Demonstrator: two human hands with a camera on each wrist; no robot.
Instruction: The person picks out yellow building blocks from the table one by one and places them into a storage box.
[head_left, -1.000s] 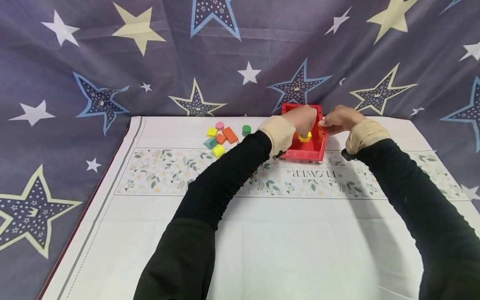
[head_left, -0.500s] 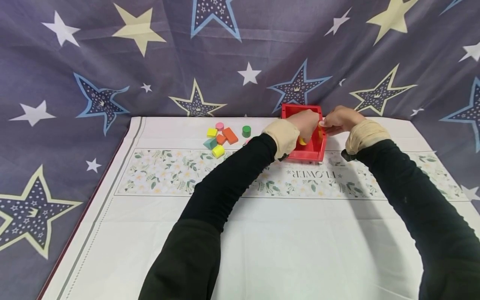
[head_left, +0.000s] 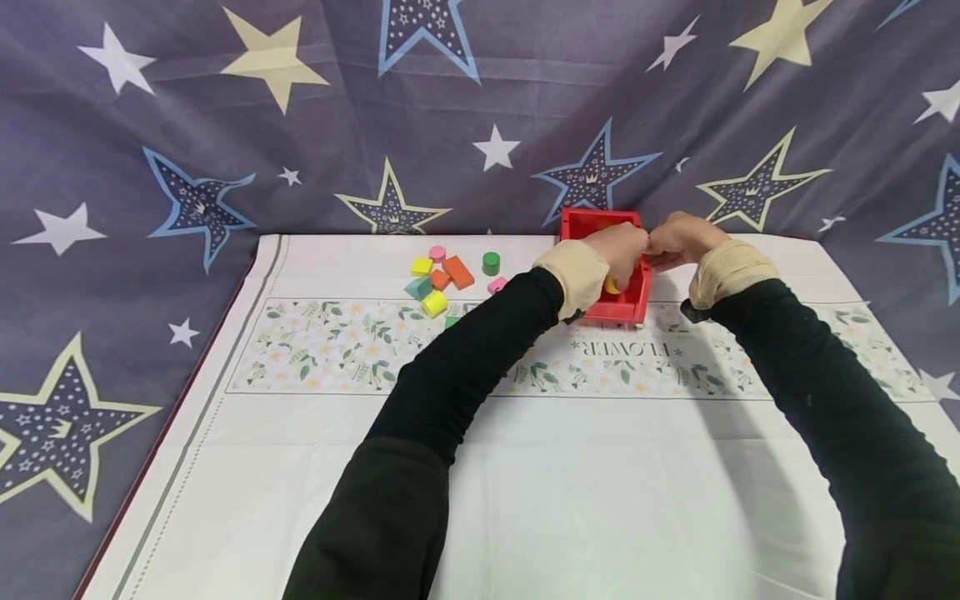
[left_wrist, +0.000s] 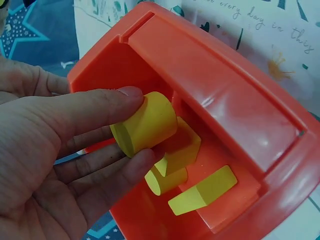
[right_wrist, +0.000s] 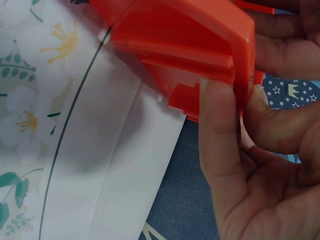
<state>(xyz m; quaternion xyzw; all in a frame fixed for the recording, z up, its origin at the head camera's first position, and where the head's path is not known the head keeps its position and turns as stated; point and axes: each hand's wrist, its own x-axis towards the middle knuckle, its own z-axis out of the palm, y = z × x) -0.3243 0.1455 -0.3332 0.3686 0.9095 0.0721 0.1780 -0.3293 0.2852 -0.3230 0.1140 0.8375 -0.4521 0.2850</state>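
Observation:
My left hand (head_left: 618, 250) is over the red plastic box (head_left: 615, 313) at the back of the table. In the left wrist view it pinches a yellow cylinder block (left_wrist: 150, 122) between thumb and fingers. Below that block, inside the box, lie a yellow angular block (left_wrist: 186, 147), another yellow cylinder (left_wrist: 169, 181) and a yellow flat-sided block (left_wrist: 205, 192). My right hand (head_left: 681, 240) grips the box's right wall. In the right wrist view, the thumb and index finger (right_wrist: 217, 130) pinch the red edge from both sides.
Left of the box lie several loose blocks, among them an orange block (head_left: 458, 272), a yellow cylinder (head_left: 434, 303), a green cylinder (head_left: 491, 263) and a teal block (head_left: 419, 288). A pink block (head_left: 497, 284) is near my left sleeve. A starry cloth (head_left: 300, 125) hangs behind the table.
My left hand has moved rightward within the box, toward its right wall and my right hand. More of the pink block and a green block show beside the sleeve. My right hand stays put.

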